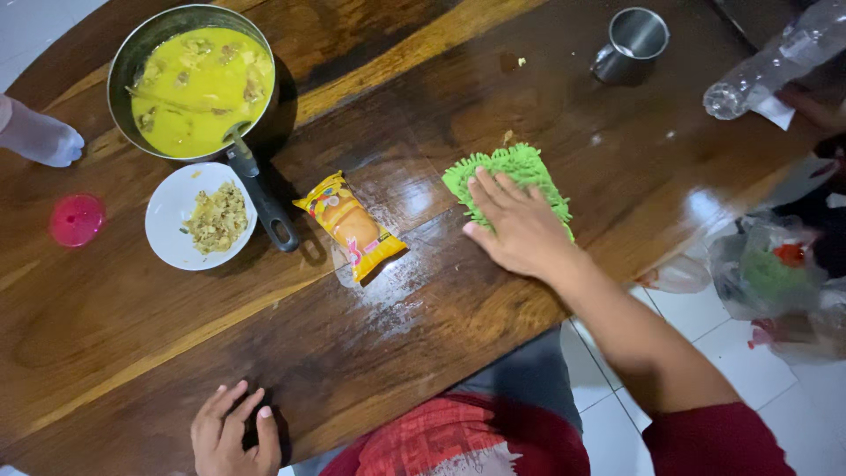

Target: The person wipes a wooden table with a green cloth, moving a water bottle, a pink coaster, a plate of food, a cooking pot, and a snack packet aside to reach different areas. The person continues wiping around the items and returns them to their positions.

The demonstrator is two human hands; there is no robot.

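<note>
My right hand (520,227) lies flat, fingers spread, on a green fluffy cleaning cloth (507,172) pressed to the dark wooden table (388,353). The wood left of the cloth looks wet and shiny. A yellow snack packet (351,225) lies just left of that wet patch. My left hand (233,432) rests on the table's near edge, fingers apart, holding nothing.
A pan (196,79) of yellow curry sits at the far left, its black handle pointing toward me. Beside it are a white plate (201,216) with food scraps and a pink lid (76,219). A metal mug (633,42) and clear plastic bottle (775,57) stand at the far right. Plastic bags (775,282) lie on the tiled floor.
</note>
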